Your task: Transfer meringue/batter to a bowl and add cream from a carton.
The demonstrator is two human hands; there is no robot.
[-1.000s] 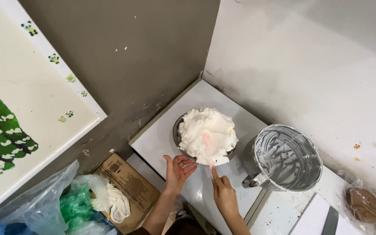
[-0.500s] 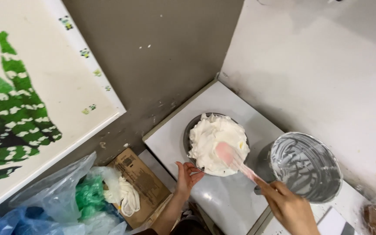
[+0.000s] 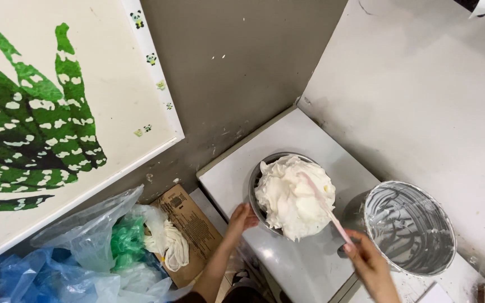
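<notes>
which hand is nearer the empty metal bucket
Right. The right hand holds a spatula just beside the bucket's near-left rim. The left hand is on the far side of the cream-filled bowl, gripping its rim.

Metal bowl [image 3: 255,191], round, upright on the white counter, heaped above its rim with stiff white cream [image 3: 290,193]. Pink spatula [image 3: 324,206], blade laid on the cream's 3 o'clock flank, handle slanting toward 5 o'clock.
</notes>
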